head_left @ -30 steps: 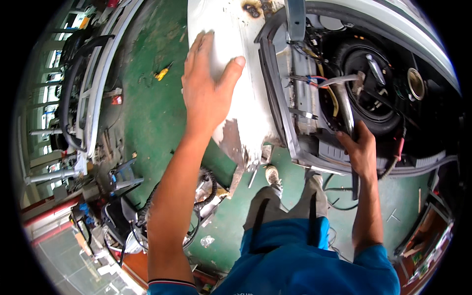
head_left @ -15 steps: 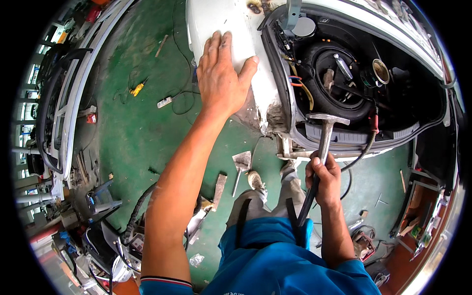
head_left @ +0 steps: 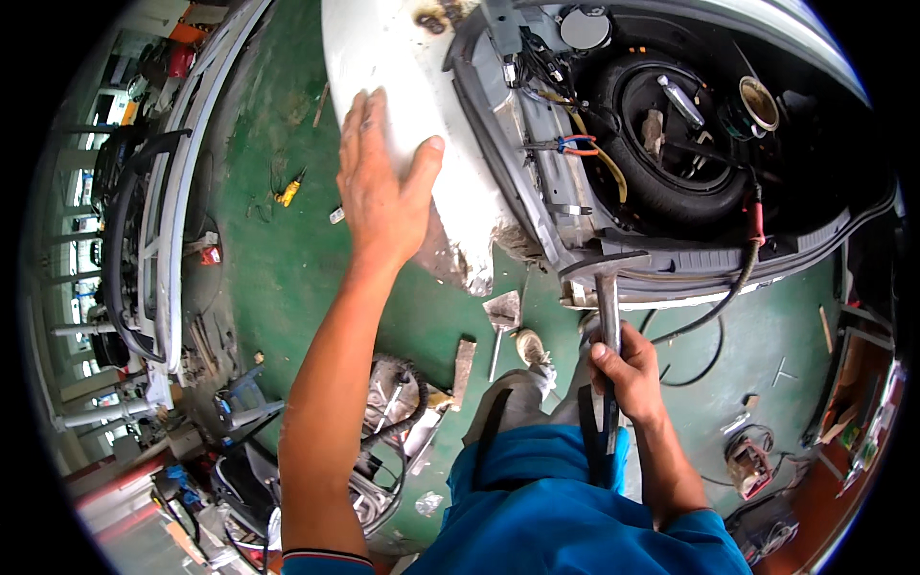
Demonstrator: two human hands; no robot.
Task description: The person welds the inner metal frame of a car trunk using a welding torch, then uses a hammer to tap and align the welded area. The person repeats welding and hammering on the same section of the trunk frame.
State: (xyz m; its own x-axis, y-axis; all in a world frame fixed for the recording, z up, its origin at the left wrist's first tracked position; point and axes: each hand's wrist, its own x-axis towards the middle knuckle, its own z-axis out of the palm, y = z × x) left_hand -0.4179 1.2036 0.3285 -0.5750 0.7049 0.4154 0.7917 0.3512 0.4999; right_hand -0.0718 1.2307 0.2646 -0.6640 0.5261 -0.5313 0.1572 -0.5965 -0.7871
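My left hand [head_left: 383, 196] lies flat on the white rear body panel [head_left: 422, 120] of a car, fingers stretched and thumb spread. Below it, the panel's lower corner is scuffed and bare, with a ragged edge. In front of my body, my right hand [head_left: 630, 372] is wrapped around the shaft of a metal hammer [head_left: 608, 305]. Its long, narrow head points up, close to the rim of the open trunk [head_left: 690, 261]. Inside the trunk sits a spare wheel [head_left: 623, 144] with loose tools in its middle.
Orange-handled pliers [head_left: 577, 145] lie at the trunk's left edge. A red-sleeved cable [head_left: 755, 225] hangs over the rim. On the green floor are a dustpan-like scoop [head_left: 501, 311], a yellow tool [head_left: 288, 192] and a coiled cable [head_left: 749, 455]. Car parts [head_left: 379, 412] lie to the left.
The view has shifted, so the car sits differently in it. My left hand stays on the panel, slightly nearer its outer edge. The hammer has swung left and stands more upright in my right hand.
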